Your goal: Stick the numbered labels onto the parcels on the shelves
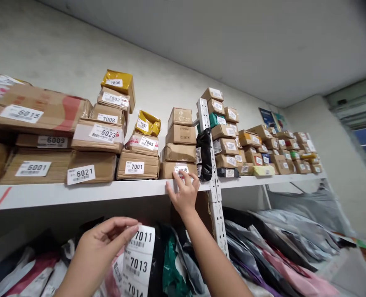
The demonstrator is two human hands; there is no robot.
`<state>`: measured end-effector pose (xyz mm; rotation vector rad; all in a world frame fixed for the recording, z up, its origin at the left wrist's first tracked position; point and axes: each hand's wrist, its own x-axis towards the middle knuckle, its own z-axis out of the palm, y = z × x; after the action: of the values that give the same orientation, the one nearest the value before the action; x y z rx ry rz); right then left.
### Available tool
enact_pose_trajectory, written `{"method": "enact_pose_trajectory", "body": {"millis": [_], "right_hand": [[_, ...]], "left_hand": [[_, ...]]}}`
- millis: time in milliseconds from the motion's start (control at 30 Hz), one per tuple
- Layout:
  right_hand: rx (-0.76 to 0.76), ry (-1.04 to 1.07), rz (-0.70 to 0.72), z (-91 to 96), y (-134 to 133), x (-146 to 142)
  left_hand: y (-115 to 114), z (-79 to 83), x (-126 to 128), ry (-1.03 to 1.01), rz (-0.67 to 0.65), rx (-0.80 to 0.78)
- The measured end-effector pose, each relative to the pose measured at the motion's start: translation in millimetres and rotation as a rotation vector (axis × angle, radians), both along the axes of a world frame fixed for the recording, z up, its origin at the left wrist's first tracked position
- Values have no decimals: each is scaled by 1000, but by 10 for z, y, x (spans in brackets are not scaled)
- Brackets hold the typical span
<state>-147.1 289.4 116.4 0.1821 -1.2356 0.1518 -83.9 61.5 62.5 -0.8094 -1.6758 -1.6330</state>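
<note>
Label strip [138, 262]: hung pinched in left hand [97, 247]; a slip could have dropped it.
Right hand [184, 196]: half-open, gripping nothing, touching carton [167, 170] ahead; hard pressing could have shifted its stack [180, 134].

Narrow gap between four-high brown cardboard box stack [180, 138] and brown cardboard box labelled 7001 [138, 166]; open air above. Black plastic-wrapped parcel [205, 154], white perforated metal post [216, 210] block stack's right.
</note>
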Motion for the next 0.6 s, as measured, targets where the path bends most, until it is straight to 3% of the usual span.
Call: {"method": "enact_pose_trajectory", "body": {"millis": [100,167,233,333,400,500,600], "right_hand": [[-42,-104,-49,-64,70,55],[-85,-152,38,-108,91,147],[-92,-219,316,-177,56,279],[-125,-492,962,-309,-72,472],[-214,-633,1271,-372,-143,559],[-320,-680,1429,-379,-154,647],[-355,-758,1421,-317,-103,723]], "left_hand": [[140,120,-73,-20,-102,10],[260,197,-131,-13,-149,22],[404,271,-202,4,-199,30],[620,371,-309,39,-275,52],[719,417,-364,51,-333,52],[766,427,-410,24,-440,24],[746,390,-419,-46,-577,-2]]}}
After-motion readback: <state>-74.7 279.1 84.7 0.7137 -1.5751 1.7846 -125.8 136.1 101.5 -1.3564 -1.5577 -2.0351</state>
